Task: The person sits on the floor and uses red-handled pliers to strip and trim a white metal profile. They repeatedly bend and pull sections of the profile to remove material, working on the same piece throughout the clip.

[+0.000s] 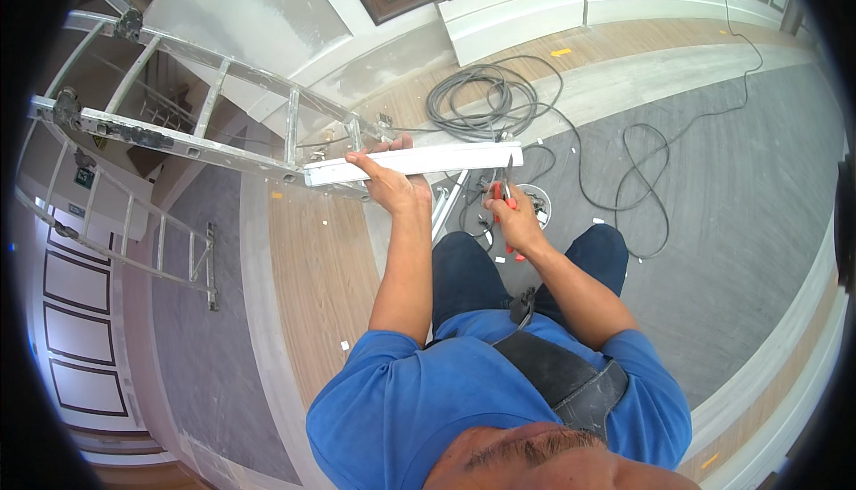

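Note:
My left hand (395,185) is closed around a long white plastic trunking strip (428,159), its fingers curled over the far edge. The strip lies nearly level across the view, from the ladder side to just beyond my right hand. In my right hand (522,221) are red-handled pliers (510,194), gripped by the handles with the dark jaws pointing up at the strip's right end. Whether the jaws bite into the strip cannot be made out. Below that end, partly behind my right hand, stands a round white tub (546,207) holding small items.
An aluminium folding ladder (223,153) reaches in from the left. A coil of dark cable (464,102) lies on the floor ahead, its loose line running right. Small white pieces (598,221) are scattered about. White panelled wall (526,22) rises at the far side.

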Demonstrator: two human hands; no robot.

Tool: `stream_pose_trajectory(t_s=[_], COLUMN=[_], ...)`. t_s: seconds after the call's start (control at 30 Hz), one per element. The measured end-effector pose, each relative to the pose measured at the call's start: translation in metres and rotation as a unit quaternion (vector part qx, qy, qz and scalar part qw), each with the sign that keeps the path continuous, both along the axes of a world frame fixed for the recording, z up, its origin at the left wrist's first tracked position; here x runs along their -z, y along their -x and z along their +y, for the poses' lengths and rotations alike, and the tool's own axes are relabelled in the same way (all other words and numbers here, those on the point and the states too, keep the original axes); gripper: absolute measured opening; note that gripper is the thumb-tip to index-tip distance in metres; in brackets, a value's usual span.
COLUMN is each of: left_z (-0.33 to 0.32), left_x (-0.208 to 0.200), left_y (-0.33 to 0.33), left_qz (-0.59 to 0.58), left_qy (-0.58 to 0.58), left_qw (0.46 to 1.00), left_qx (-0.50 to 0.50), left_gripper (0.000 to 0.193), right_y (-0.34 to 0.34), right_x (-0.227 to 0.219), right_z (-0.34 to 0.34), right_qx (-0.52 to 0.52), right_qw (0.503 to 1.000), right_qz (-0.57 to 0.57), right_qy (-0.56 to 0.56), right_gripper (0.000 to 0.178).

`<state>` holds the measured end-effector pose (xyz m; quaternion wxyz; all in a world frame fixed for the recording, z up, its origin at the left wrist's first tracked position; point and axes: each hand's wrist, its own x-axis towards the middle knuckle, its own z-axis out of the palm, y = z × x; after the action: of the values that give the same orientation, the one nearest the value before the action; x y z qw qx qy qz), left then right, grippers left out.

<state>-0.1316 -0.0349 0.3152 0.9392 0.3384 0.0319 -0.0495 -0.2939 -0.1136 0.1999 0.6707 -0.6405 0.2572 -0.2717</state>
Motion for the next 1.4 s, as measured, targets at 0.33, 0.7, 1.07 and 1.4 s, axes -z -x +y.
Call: stream_pose_trajectory(t_s=[0.33,0.7,1.07,1.4], left_z=[0.000,0.004,0.005,0.013], left_x=[0.006,-0.001,-0.006,-0.004], left_y=[0.002,0.006,0.008,0.015], left_qz=[0.002,-0.006,-0.023,-0.051], left_qy=[0.014,0.014,0.013,0.020], left_qw=[1.000,1.000,1.000,0.999], left_qx=[0.002,0.001,-0.001,-0.005], left_gripper=[0.079,0.075,0.073,0.060], right_y=[0.004,0.007,0.001,0.001], right_x=[-0.017,-0.017,-0.014,-0.007], right_z=[-0.003,-0.003,-0.005,-0.007], right_qx=[0.001,-0.018,-0.042,-0.043], right_qw=[0.999,1.000,0.991,0.995], right_qz=[-0.012,-0.007,-0.021,-0.054], right_qy=[-0.030,-0.014,-0.123,-0.074], right_gripper=[0.028,0.023,0.025,0.018])
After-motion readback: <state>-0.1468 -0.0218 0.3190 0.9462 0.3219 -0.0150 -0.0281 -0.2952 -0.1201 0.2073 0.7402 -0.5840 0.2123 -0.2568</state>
